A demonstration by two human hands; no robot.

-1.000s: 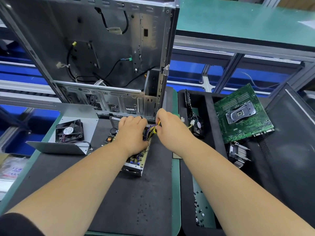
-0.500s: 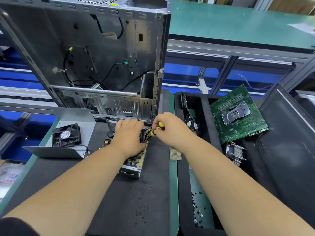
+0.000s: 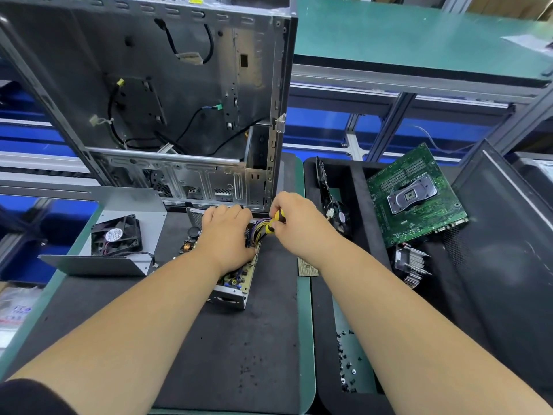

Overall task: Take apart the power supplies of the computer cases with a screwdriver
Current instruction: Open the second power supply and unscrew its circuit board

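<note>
Both hands on opened power supply (image 3: 233,283), tabletop (image 3: 239,354) centre, before the case (image 3: 167,100).
Left hand (image 3: 227,235) grip flat, pressing it; right hand (image 3: 299,223) grip curled round screwdriver (image 3: 273,224) over wires. Tray (image 3: 371,235): motherboard (image 3: 416,196), heatsink (image 3: 411,262), screws (image 3: 347,366).

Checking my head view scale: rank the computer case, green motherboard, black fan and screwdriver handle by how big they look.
1. Computer case, largest by far.
2. Green motherboard.
3. Black fan.
4. Screwdriver handle, mostly hidden in the right hand, so only part shows.
The case stands farthest back, yet looks biggest.
</note>
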